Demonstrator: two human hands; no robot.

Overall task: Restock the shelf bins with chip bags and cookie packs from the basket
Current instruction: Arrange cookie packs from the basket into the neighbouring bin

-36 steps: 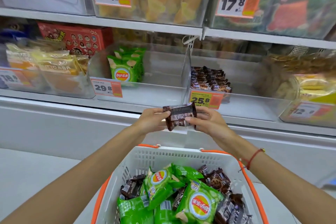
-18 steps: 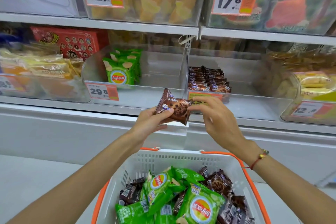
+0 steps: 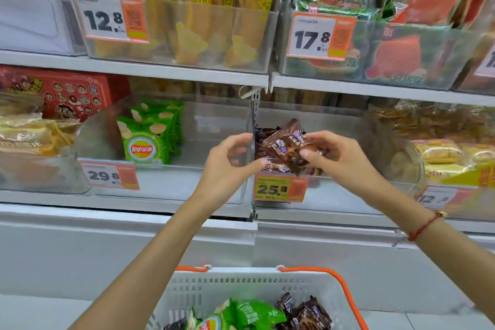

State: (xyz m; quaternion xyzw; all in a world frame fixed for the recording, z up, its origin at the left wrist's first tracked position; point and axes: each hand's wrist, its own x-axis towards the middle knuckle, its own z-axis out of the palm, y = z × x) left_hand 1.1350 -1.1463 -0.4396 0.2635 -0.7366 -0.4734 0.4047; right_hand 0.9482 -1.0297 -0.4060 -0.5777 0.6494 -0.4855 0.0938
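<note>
A brown cookie pack [image 3: 288, 146] is being carried over the front lip of the clear cookie bin [image 3: 348, 187], the one tagged 25.8, with the placing step in hand. The pack is pinched at its right end by the right hand [image 3: 340, 158], thumb and fingers curled onto the wrapper. The left hand [image 3: 230, 161] is held loosely curved beside the pack's left corner; whether its fingertips are touching the wrapper cannot be told. The pack is tilted, its long axis running from lower left up to the right, printed face toward the camera. Next, it would seem, a lowering onto the stacked packs [image 3: 263, 139] behind is called for, with more supplied from the basket [image 3: 241, 284] below.
</note>
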